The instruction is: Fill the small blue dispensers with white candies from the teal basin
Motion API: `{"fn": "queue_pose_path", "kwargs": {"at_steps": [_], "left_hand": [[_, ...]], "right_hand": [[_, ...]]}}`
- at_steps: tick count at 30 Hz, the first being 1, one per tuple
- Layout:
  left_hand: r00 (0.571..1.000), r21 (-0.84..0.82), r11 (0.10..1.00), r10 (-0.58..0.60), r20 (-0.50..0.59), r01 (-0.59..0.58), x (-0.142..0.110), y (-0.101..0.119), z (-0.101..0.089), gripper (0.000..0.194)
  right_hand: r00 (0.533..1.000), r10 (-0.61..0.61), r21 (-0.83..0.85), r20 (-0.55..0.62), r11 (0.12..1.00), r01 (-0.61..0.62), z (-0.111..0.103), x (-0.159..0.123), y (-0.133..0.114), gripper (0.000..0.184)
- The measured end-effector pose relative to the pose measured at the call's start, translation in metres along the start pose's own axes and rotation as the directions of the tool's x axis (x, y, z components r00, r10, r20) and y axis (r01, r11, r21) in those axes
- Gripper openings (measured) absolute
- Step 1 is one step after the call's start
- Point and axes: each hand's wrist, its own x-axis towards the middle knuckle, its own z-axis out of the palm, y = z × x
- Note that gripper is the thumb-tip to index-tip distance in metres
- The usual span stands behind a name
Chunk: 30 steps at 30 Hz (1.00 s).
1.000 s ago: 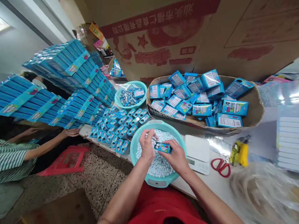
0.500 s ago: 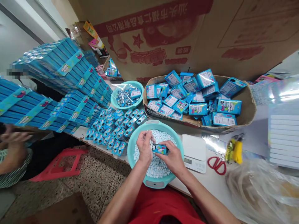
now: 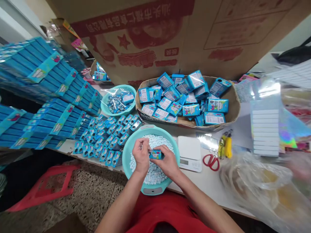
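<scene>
The small box (image 3: 155, 154) is lying lengthwise in the right hand (image 3: 169, 160), above the teal basin (image 3: 126, 152). It is showing a flat, rectangular blue face with pale and colored lettering, and its edges are appearing straight and crisp. The right hand is pinching the box between thumb and fingers at its right-hand part. The left hand (image 3: 141, 156) is curling its fingers inward at the opposite end; whether it is pinching anything cannot be told.

Below the hands, small, rounded, matte white to pale-blue pellets (image 3: 155, 174) are filling the bottom of the basin, which is round, with a smooth rim and grey grip inserts.

To the right of the hands, a flat white scale (image 3: 189, 149) with a grey display is resting on the white counter (image 3: 216, 183). Red-handled scissors (image 3: 211, 162) are lying beyond it, and crumpled, translucent plastic bags (image 3: 257, 184) are bulging farther right. Ahead of the hands, a brown cardboard tray (image 3: 236, 106) with rounded ends is holding loosely heaped blue boxes (image 3: 191, 110). Ahead and left, glossy blue packs with round dark openings (image 3: 109, 139) are standing in close rows, near a second teal basin (image 3: 103, 105) containing shiny wrapped pieces (image 3: 116, 104).
</scene>
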Motion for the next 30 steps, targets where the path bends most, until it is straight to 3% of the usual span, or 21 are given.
{"fn": "queue_pose_path", "kwargs": {"at_steps": [5, 8, 11, 12, 14, 16, 18, 21, 25, 30], "left_hand": [[0.999, -0.080, 0.997, -0.014, 0.038, 0.017, 0.002, 0.011, 0.010, 0.023], [0.999, -0.095, 0.996, 0.006, 0.032, -0.003, 0.008, 0.015, 0.009, 0.023], [0.994, 0.171, 0.983, 0.047, 0.100, -0.064, 0.018, 0.000, -0.010, 0.022], [0.982, 0.328, 0.939, 0.041, 0.183, -0.100, 0.020, -0.010, -0.018, 0.021], [0.929, 0.599, 0.768, -0.016, 0.369, -0.225, 0.020, -0.034, -0.035, 0.020], [0.885, 0.716, 0.610, -0.052, 0.462, -0.338, 0.014, -0.058, -0.046, 0.025], [0.877, 0.756, 0.529, -0.045, 0.479, -0.386, 0.004, -0.076, -0.051, 0.029], [0.874, 0.768, 0.493, -0.031, 0.485, -0.408, -0.010, -0.086, -0.050, 0.029], [0.857, 0.764, 0.479, -0.044, 0.513, -0.433, -0.011, -0.083, -0.051, 0.026], [0.801, 0.779, 0.379, -0.139, 0.582, -0.500, -0.010, -0.079, -0.055, 0.032]], "right_hand": [[0.999, -0.022, -0.002, -0.035, 1.000, 0.022, -0.003, 0.003, -0.003, 0.031], [0.997, -0.041, 0.062, -0.063, 0.997, 0.045, -0.023, -0.007, -0.010, 0.030], [0.978, -0.038, 0.064, -0.206, 0.997, 0.052, -0.061, -0.024, -0.008, 0.033], [0.962, -0.027, 0.036, -0.270, 0.999, 0.038, -0.074, -0.029, -0.003, 0.034], [0.923, 0.007, -0.032, -0.386, 0.999, -0.021, -0.098, -0.034, 0.015, 0.035], [0.895, 0.026, -0.092, -0.444, 0.993, -0.075, -0.115, -0.032, 0.040, 0.038], [0.889, 0.033, -0.132, -0.457, 0.986, -0.104, -0.122, -0.027, 0.066, 0.040], [0.892, 0.062, -0.133, -0.447, 0.982, -0.135, -0.123, -0.021, 0.092, 0.042], [0.896, 0.085, -0.129, -0.435, 0.979, -0.156, -0.123, -0.030, 0.098, 0.054], [0.813, 0.236, 0.044, -0.532, 0.967, -0.252, -0.136, -0.056, 0.094, 0.048]]}}
